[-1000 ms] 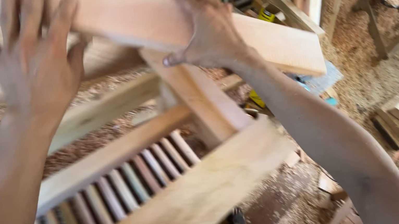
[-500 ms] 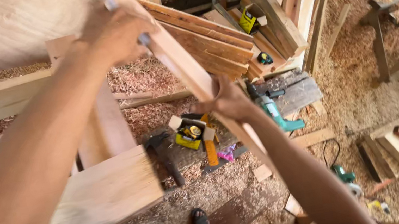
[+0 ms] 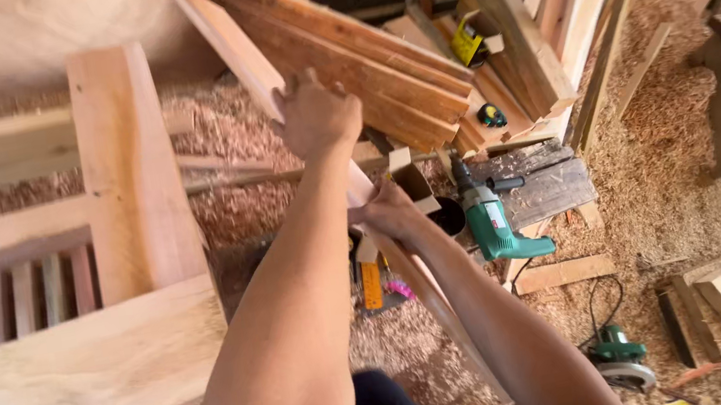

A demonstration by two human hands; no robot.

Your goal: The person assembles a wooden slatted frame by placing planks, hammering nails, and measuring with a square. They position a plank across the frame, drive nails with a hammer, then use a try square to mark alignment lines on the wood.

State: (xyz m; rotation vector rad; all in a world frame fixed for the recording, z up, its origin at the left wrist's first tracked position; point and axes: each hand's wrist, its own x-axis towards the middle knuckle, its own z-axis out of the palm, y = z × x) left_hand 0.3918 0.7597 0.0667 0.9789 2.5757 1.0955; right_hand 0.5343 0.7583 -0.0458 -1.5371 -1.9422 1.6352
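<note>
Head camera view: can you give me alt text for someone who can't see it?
Both hands grip a long wooden plank held slanting over a sawdust-covered workshop floor, left hand higher up, right hand lower. A slatted wooden frame lies to the left; a green power drill and stacked boards lie beyond the hands.

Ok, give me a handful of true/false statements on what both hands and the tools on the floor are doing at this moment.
1. Both hands grip one long wooden board. True: left hand higher up, right hand lower down.
2. The green power drill is in the right hand. False: it lies on the sawdust-covered floor beside the hands.
3. A slatted wooden frame sits to the left. True.
4. The circular saw rests on the frame. False: it lies on the floor, lower right.
5. Planks are stacked beyond the hands. True.
</note>
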